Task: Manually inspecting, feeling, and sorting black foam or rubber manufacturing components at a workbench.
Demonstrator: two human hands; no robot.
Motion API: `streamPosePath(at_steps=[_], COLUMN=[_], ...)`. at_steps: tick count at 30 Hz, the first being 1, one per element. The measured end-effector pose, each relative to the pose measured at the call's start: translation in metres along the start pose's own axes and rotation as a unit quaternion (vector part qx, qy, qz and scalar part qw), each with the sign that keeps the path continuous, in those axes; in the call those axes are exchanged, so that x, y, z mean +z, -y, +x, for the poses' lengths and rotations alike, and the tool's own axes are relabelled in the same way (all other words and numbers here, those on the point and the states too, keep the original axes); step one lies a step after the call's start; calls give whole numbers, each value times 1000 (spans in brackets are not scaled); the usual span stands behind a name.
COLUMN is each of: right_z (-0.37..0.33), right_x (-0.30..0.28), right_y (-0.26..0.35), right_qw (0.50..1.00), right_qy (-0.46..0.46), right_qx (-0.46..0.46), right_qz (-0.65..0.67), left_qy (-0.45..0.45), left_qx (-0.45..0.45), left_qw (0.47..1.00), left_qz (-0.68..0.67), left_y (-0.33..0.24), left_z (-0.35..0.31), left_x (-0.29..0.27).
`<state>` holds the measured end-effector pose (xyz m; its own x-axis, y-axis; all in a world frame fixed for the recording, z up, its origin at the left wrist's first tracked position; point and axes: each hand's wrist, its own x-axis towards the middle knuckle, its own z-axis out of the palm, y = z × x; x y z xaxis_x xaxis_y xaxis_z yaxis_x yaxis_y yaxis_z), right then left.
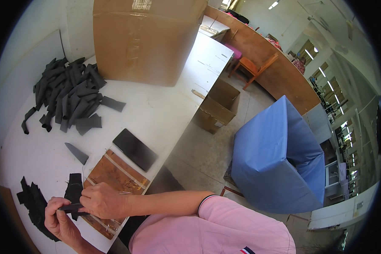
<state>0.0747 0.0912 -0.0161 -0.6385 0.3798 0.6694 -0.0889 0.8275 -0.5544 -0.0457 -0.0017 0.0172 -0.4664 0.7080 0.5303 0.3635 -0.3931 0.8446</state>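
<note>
At the near-left end of the white table (169, 110), you pinch a small dark piece (70, 207) between the thumb and fingers of your left hand (64, 225), and the curled fingers of your right hand (102, 200) grip its right end. That piece looks mid-handling, not finished. A flatter dark stack (35, 207) lies beside your left hand, and a large loose heap (72, 93) of rolled pieces lies farther off (which one is done and which is waiting, I can't be sure). Either way, I'd judge you partway through. Another dark strip (74, 185) lies just beyond your hands, partly covered by them. Your fingertips hide most of the held piece, so its fold or seam can't be made out.
</note>
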Motion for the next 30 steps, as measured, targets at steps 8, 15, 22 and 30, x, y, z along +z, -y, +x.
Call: streamPosePath(at_steps=[8,15,22,30], right_z=[-6,-8,3,-7], right_x=[20,17,4,17], right_y=[-5,-5,2,-7], right_qw=[999,999,999,999], right_qy=[-19,-31,-18,-33], right_qx=[0,15,-11,-8], right_qz=[39,24,29,24], left_qy=[32,30,65,13], left_qx=[-16,-46,-37,-19], left_qw=[999,996,994,996], left_qz=[-28,-64,-76,-84], left_y=[8,8,2,12], left_z=[0,-3,8,2], left_x=[-14,-8,-13,-1])
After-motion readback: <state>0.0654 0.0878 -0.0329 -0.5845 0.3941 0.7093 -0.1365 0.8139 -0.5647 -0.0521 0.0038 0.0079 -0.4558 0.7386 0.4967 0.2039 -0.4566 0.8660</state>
